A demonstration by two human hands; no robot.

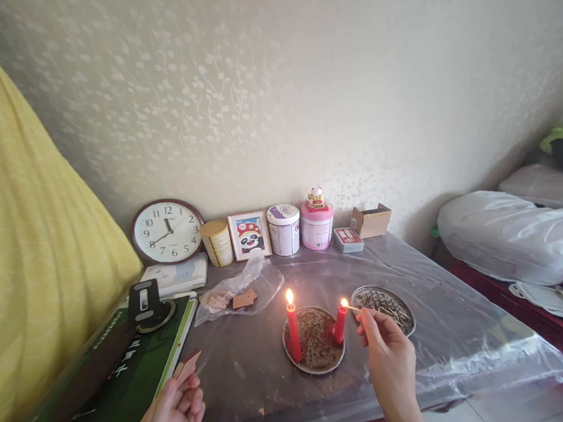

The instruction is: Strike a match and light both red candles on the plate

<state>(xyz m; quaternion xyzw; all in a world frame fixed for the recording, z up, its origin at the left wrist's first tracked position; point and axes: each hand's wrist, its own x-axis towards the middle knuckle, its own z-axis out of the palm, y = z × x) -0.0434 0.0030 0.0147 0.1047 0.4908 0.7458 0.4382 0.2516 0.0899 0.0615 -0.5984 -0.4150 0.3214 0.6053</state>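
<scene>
Between its thumb and fingers, my right hand [390, 353] pinches a thin matchstick [353, 307]. The match tip meets the flame at the top of the right red candle [339, 324]. A taller red candle [293, 333] burns to its left, tilted slightly. Both candles stand on a round metal lid [313, 367] with a dark, stained surface. Low on the left, my left hand [178, 405] is closed on a small pinkish-brown matchbox [187, 367], partly hidden by the fingers. Behind my right hand lies a second round lid [377, 298] holding several thin sticks.
Clear plastic covers the table [243, 381]. A clear bag [248, 281] with small items lies left of the candles. A green book [129, 363] bears a black object [144, 304]. Along the wall stand a clock [167, 231], tins [283, 230], a picture frame [249, 236] and a cardboard box [371, 220].
</scene>
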